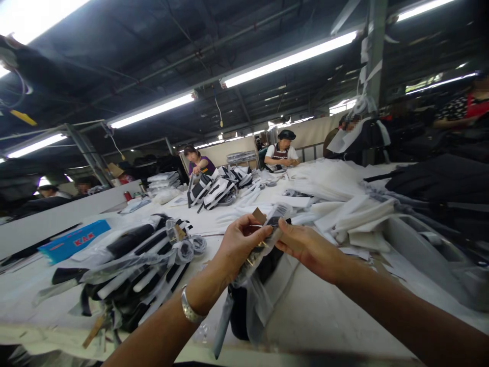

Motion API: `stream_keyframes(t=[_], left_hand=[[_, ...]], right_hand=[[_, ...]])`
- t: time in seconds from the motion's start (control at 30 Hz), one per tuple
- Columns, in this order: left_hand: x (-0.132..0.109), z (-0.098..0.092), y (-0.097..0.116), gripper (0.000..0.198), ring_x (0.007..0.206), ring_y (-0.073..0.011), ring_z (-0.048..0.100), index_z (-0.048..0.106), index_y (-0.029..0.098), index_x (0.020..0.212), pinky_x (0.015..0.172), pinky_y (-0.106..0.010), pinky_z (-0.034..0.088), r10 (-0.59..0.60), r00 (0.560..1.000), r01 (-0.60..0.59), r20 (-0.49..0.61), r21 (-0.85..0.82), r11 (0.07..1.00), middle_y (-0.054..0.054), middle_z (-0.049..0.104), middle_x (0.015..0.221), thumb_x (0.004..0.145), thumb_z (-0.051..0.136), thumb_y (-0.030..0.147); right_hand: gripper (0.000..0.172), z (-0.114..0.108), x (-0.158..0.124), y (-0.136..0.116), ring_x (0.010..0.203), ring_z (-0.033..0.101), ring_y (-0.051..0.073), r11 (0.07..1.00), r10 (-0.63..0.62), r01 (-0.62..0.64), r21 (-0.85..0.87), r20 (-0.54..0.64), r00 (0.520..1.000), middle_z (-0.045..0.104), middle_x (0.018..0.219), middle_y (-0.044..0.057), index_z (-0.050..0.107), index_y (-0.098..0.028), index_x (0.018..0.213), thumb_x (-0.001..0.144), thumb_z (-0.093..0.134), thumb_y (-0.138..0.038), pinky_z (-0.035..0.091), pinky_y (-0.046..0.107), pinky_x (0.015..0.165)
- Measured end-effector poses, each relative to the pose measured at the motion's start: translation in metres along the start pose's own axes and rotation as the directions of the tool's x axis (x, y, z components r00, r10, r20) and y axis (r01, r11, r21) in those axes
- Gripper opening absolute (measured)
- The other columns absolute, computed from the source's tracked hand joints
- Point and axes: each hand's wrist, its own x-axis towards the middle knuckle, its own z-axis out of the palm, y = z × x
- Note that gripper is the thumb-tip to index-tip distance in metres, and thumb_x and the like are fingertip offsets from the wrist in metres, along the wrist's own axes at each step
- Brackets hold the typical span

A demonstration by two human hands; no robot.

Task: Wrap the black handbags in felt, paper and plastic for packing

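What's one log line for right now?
left hand: holding plastic wrapping | right hand: holding same wrapping | worn: silver bracelet | table: blue package at left

I hold a crinkled clear plastic packet [250, 262] aslant, its upper end leaning right, gold-coloured metal glinting inside; just below it shows a black piece [239, 311], partly covered by translucent white sheeting [262, 306].
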Motion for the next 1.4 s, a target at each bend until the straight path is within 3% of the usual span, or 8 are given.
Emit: stream_keyframes(t=[0.13,0.37,0.53,0.73,0.97,1.13,1.3,1.4], left_hand=[[-0.001,0.000,0.000,0.038,0.077,-0.0142,0.065,0.065,0.016,0.088,0.074,-0.025,0.049,0.018,0.998,-0.019,-0.060,-0.019,1.000,-0.003,0.072,0.086,0.068,0.087,0.040],[-0.003,-0.002,0.001,0.036,0.073,-0.0117,0.063,0.064,0.017,0.088,0.070,-0.022,0.048,0.027,0.999,-0.026,-0.043,0.031,0.999,-0.001,0.070,0.085,0.070,0.085,0.041],[-0.003,0.000,-0.001,0.032,0.079,-0.0143,0.065,0.068,0.017,0.093,0.076,-0.025,0.051,0.175,0.983,-0.164,-0.056,0.164,0.973,-0.002,0.070,0.087,0.071,0.084,0.035],[-0.011,0.010,-0.001,0.015,0.085,-0.0192,0.068,0.071,0.016,0.088,0.085,-0.032,0.054,0.352,0.931,-0.296,-0.095,0.370,0.881,-0.007,0.073,0.089,0.080,0.073,0.029],[-0.021,0.014,0.010,0.013,0.088,-0.0186,0.070,0.071,0.018,0.095,0.086,-0.031,0.054,0.384,0.923,-0.312,-0.033,0.522,0.794,-0.004,0.074,0.093,0.086,0.063,0.022],[-0.022,0.010,0.015,0.008,0.077,-0.0161,0.070,0.069,0.021,0.083,0.074,-0.026,0.053,0.499,0.866,-0.305,0.034,0.827,0.472,0.000,0.073,0.082,0.088,0.063,0.020],[-0.035,0.015,0.010,0.019,0.080,-0.0221,0.073,0.070,0.018,0.106,0.068,-0.030,0.056,0.575,0.778,-0.210,0.252,0.968,-0.139,-0.007,0.077,0.098,0.091,0.058,0.014],[-0.041,0.022,0.001,0.034,0.099,-0.0275,0.072,0.063,0.008,0.123,0.083,-0.036,0.058,0.580,0.748,-0.189,0.324,0.941,-0.282,-0.018,0.072,0.118,0.091,0.053,0.009]], right_hand=[[0.021,-0.008,-0.002,0.016,0.112,0.065,0.023,0.964,-0.065,0.069,0.258,-0.024,0.998,0.074,0.111,0.006,0.077,-0.021,0.098,0.085,0.072,-0.038,0.048,0.039,0.106],[0.029,0.007,-0.007,0.035,0.120,0.060,0.023,0.962,-0.234,0.233,0.144,-0.010,0.972,0.070,0.122,0.006,0.075,-0.022,0.111,0.085,0.076,-0.034,0.041,0.040,0.113],[0.028,0.025,-0.003,0.042,0.107,0.065,0.022,0.941,-0.270,0.298,0.160,-0.173,0.947,0.073,0.109,0.005,0.076,-0.022,0.100,0.077,0.083,-0.037,0.047,0.039,0.104],[0.021,0.038,0.003,0.045,0.099,0.066,0.021,0.907,-0.379,0.405,0.118,-0.193,0.905,0.074,0.098,0.005,0.075,-0.021,0.095,0.085,0.074,-0.040,0.052,0.034,0.090],[0.026,0.037,0.009,0.050,0.085,0.065,0.021,0.905,-0.405,0.425,0.012,-0.283,0.870,0.071,0.084,0.003,0.071,-0.022,0.092,0.082,0.075,-0.045,0.052,0.034,0.078],[0.032,0.037,0.011,0.054,0.083,0.063,0.019,0.909,-0.408,0.415,-0.040,-0.297,0.864,0.069,0.083,0.001,0.069,-0.023,0.096,0.078,0.077,-0.047,0.051,0.033,0.075],[0.030,0.040,0.012,0.053,0.082,0.059,0.015,0.920,-0.346,0.381,0.093,-0.265,0.900,0.065,0.085,-0.001,0.067,-0.023,0.088,0.072,0.083,-0.042,0.050,0.028,0.074],[0.027,0.040,0.011,0.053,0.079,0.058,0.014,0.919,-0.341,0.377,0.110,-0.253,0.905,0.063,0.081,-0.003,0.065,-0.022,0.082,0.073,0.084,-0.040,0.049,0.026,0.074]])
